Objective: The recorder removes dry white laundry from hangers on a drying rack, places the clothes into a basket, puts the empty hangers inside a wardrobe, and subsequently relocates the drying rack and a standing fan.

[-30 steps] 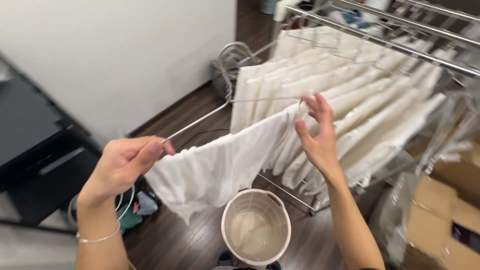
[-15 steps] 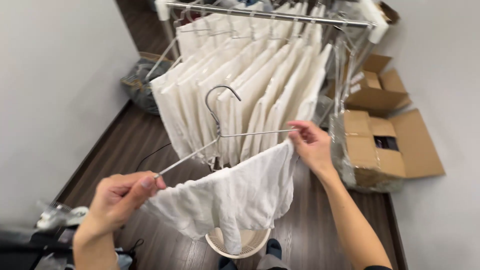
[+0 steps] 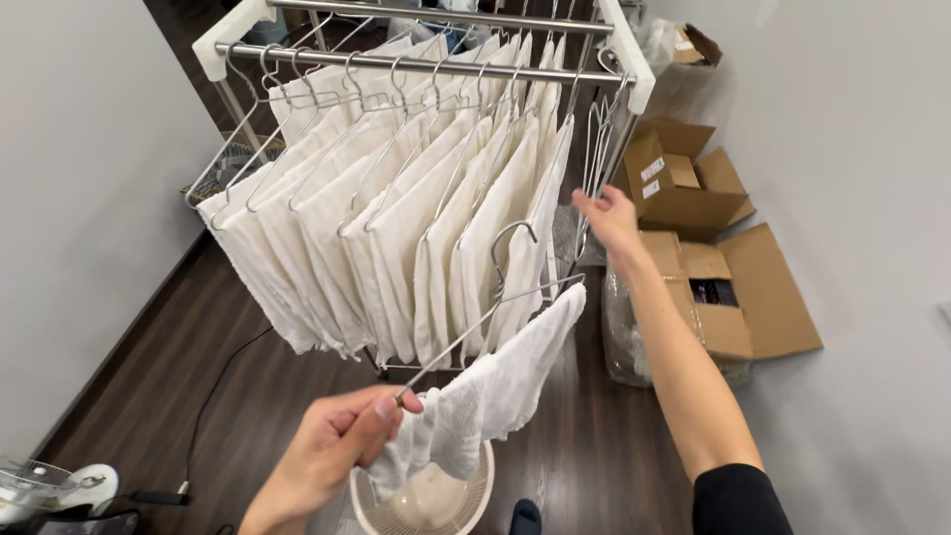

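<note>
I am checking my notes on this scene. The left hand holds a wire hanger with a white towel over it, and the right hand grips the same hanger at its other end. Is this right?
Not quite. The head view shows the right hand off the hanger, raised toward the rack with fingers spread, holding nothing. The rest stands: the left hand holds the hanger with the white towel over it.

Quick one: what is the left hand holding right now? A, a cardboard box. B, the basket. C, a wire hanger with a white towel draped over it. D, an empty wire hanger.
C: the left hand pinches one end of a wire hanger with a white towel draped over its bar.
</note>
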